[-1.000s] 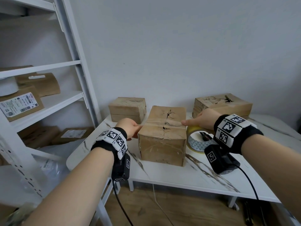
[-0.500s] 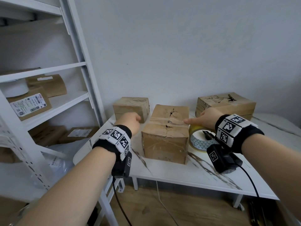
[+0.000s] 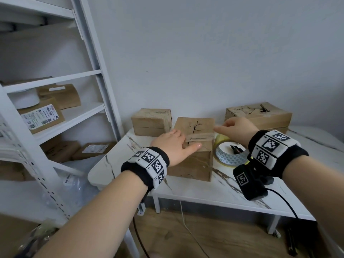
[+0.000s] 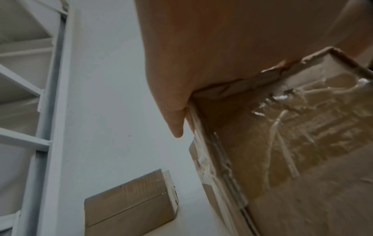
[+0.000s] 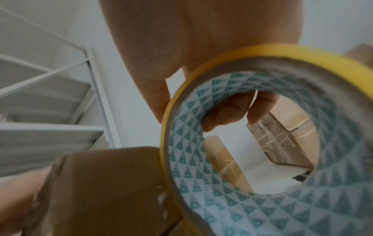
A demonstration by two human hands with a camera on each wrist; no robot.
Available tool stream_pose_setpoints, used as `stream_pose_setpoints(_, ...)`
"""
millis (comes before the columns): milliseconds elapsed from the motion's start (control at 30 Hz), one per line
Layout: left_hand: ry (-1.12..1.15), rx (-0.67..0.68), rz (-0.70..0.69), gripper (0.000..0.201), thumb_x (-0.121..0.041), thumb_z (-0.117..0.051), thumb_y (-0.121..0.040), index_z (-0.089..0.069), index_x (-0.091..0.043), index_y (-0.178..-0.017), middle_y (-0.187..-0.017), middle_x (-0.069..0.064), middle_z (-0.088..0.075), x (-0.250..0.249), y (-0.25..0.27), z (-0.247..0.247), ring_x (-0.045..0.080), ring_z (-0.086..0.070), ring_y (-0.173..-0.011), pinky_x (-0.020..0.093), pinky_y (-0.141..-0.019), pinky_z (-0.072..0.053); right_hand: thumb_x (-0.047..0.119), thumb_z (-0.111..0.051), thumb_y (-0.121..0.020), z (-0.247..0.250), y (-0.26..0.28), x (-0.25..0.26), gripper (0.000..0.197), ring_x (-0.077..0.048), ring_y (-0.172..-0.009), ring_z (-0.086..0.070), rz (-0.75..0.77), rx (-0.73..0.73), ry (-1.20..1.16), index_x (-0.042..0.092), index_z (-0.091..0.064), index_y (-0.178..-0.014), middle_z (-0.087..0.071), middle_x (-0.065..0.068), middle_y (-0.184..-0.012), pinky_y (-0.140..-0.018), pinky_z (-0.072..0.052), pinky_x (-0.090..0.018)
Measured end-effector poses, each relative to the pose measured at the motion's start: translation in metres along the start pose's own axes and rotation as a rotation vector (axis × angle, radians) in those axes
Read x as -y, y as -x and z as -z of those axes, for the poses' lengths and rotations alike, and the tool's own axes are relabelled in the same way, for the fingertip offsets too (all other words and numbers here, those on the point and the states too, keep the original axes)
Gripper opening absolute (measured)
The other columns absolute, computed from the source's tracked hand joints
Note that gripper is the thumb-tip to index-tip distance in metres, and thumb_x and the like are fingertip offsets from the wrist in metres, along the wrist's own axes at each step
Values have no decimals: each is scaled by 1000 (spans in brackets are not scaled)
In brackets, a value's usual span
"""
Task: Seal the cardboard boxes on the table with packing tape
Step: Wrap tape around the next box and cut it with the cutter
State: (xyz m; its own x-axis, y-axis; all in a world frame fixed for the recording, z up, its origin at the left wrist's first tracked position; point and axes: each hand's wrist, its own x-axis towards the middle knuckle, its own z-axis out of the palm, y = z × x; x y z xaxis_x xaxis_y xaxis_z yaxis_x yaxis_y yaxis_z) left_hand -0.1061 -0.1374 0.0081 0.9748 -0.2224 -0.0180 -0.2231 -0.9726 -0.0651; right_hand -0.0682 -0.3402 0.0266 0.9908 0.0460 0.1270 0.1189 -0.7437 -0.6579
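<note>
A brown middle box (image 3: 193, 161) stands on the white marble-patterned table (image 3: 204, 192), with a clear tape strip (image 3: 202, 135) running across its top. My left hand (image 3: 175, 144) lies flat on that top, fingers straight, pressing on the strip. In the left wrist view my palm (image 4: 222, 47) sits on the box's upper edge. My right hand (image 3: 229, 127) grips the yellow-edged tape roll (image 3: 230, 155) just right of the box. In the right wrist view its fingers (image 5: 228, 115) curl into the patterned core of the tape roll (image 5: 222, 199).
Two more cardboard boxes stand against the wall: one at the back left (image 3: 151, 121), one at the back right (image 3: 260, 116). A white shelf rack (image 3: 104, 101) with parcels stands close on the left. A small black item (image 5: 302, 175) lies on the table behind the roll.
My left hand has moved from the box's left side up onto its top and now lies over the tape strip. My right hand has stayed at the box's right edge with the roll.
</note>
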Motion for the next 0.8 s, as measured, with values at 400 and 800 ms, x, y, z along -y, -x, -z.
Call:
stream_pose_setpoints(400, -73, -22, -54, 98, -84, -11, -75, -17, -22, -150, -158, 1, -18, -21, -2, 0, 16, -20, -144, 44, -118, -10, 39, -60, -87, -9, 6, 1, 21, -16, -80, -57, 67, 44, 143, 18, -63, -89, -63, 0, -89, -65, -45, -25)
stream_pose_setpoints(800, 35, -85, -62, 95, -80, -32, -78, -29, -11, -143, -140, 10, -45, -44, -7, 2, 24, -51, -119, 34, -89, -46, 35, -57, -88, -13, 3, -5, 16, -11, -67, -55, 81, 54, 115, 21, -63, -84, -62, 2, -81, -53, -41, -22)
